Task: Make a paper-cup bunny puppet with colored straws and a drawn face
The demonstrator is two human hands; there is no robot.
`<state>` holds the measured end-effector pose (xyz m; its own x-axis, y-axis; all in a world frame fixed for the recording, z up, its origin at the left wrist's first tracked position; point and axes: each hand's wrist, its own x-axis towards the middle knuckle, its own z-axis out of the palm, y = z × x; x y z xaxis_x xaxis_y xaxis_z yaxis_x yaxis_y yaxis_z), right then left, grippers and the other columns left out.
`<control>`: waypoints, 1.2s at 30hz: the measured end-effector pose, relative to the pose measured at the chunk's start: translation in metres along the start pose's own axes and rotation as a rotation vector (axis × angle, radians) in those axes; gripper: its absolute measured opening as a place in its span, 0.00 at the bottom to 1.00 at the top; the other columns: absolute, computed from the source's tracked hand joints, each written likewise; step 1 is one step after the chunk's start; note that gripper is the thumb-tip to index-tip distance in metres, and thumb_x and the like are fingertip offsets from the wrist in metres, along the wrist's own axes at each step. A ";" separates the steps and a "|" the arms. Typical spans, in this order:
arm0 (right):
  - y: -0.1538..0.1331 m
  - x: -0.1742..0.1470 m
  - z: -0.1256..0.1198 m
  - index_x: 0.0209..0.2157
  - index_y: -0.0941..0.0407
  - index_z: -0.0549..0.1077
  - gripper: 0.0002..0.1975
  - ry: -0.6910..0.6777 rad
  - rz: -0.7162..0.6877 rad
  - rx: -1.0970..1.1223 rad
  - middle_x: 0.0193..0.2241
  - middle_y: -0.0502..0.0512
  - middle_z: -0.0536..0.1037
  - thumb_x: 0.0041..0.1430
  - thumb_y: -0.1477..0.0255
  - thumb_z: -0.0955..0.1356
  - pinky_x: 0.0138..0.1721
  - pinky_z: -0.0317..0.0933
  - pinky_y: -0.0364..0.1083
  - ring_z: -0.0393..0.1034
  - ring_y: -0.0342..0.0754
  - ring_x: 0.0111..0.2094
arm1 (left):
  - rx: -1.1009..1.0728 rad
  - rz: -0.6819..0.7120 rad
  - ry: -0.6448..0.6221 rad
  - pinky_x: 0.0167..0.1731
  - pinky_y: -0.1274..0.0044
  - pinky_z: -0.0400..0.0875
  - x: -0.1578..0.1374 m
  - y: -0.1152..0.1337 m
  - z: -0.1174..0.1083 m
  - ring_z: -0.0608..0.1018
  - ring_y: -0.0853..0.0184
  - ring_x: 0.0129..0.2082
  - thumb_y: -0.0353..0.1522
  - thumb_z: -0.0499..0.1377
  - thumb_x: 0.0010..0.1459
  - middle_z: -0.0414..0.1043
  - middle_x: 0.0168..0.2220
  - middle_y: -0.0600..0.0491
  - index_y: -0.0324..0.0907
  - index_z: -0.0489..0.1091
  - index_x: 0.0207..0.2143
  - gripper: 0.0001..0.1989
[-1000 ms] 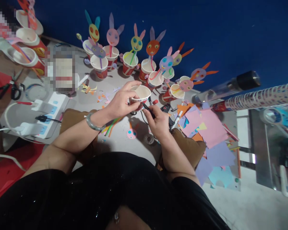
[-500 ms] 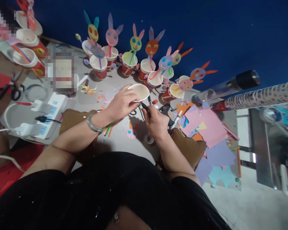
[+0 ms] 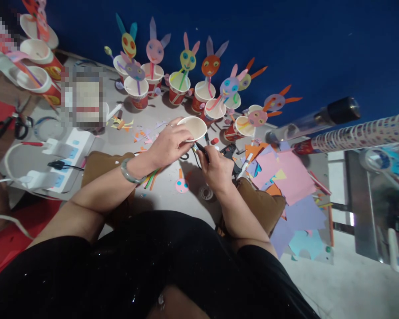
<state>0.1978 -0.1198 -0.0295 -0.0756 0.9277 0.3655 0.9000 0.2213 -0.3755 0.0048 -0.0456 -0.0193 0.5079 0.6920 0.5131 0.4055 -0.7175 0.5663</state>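
A white-lined paper cup [image 3: 193, 127] is tilted with its mouth towards me, gripped at the side by my left hand [image 3: 173, 141]. My right hand [image 3: 217, 167] is closed around a slim dark tool [image 3: 202, 149], whose tip points at the cup's lower side. What kind of tool it is, and whether it touches the cup, I cannot make out. On the table below lies a pink paper rabbit face [image 3: 181, 185] with blue eyes. A white ring-shaped roll [image 3: 206, 193] rests beside my right wrist. Coloured strips [image 3: 151, 179] stick out beneath my left forearm.
Several cups with paper rabbits [image 3: 204, 91] line the blue wall. A white power strip [image 3: 71, 155] and scissors [image 3: 11, 124] lie at left. Coloured paper [image 3: 286, 173] covers the right side, near a long stack of cups [image 3: 352, 135]. Brown cushions [image 3: 262, 201] flank my arms.
Hardly anything differs. The dark tool and my right fingers have shifted very slightly, while the cup and my left hand stay in place.
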 end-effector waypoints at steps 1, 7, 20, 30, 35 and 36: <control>0.000 -0.001 0.001 0.35 0.54 0.74 0.22 0.015 -0.013 -0.053 0.27 0.56 0.79 0.73 0.54 0.59 0.26 0.45 0.46 0.67 0.46 0.25 | -0.012 0.002 0.007 0.61 0.57 0.69 0.000 0.000 0.000 0.78 0.63 0.37 0.32 0.59 0.64 0.75 0.31 0.53 0.43 0.71 0.30 0.08; -0.003 -0.001 0.000 0.35 0.57 0.74 0.26 0.013 -0.044 -0.204 0.27 0.56 0.79 0.75 0.55 0.56 0.26 0.42 0.45 0.68 0.45 0.26 | -0.015 -0.063 0.040 0.56 0.60 0.71 -0.002 0.003 0.002 0.78 0.62 0.39 0.32 0.60 0.63 0.73 0.28 0.55 0.43 0.70 0.31 0.06; -0.006 -0.001 -0.002 0.34 0.57 0.74 0.26 0.049 -0.113 -0.299 0.25 0.54 0.77 0.76 0.57 0.55 0.24 0.43 0.45 0.65 0.42 0.22 | -0.072 -0.133 0.099 0.45 0.69 0.73 -0.004 0.007 0.004 0.78 0.61 0.42 0.30 0.62 0.60 0.77 0.30 0.52 0.42 0.72 0.32 0.02; -0.008 -0.002 0.001 0.33 0.56 0.74 0.24 0.042 -0.091 -0.293 0.24 0.53 0.76 0.76 0.59 0.57 0.25 0.43 0.46 0.63 0.42 0.21 | -0.088 -0.142 0.123 0.50 0.65 0.74 -0.006 0.009 0.007 0.80 0.61 0.45 0.29 0.62 0.61 0.78 0.30 0.53 0.42 0.72 0.31 0.04; -0.006 -0.002 -0.001 0.35 0.55 0.72 0.20 0.004 0.012 0.003 0.24 0.51 0.75 0.73 0.55 0.60 0.25 0.46 0.44 0.63 0.42 0.23 | -0.083 -0.126 0.147 0.45 0.67 0.75 -0.007 0.008 0.010 0.81 0.61 0.42 0.27 0.62 0.59 0.77 0.30 0.53 0.42 0.72 0.30 0.04; -0.006 0.000 -0.002 0.35 0.55 0.72 0.19 -0.015 0.032 0.094 0.23 0.49 0.73 0.72 0.55 0.61 0.26 0.47 0.43 0.61 0.42 0.22 | -0.081 -0.121 0.154 0.45 0.67 0.75 -0.007 0.009 0.010 0.81 0.61 0.42 0.27 0.62 0.58 0.77 0.29 0.53 0.42 0.72 0.30 0.04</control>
<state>0.1932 -0.1222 -0.0256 -0.0543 0.9389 0.3399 0.8577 0.2182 -0.4655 0.0123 -0.0574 -0.0244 0.3347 0.7812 0.5269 0.3911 -0.6239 0.6766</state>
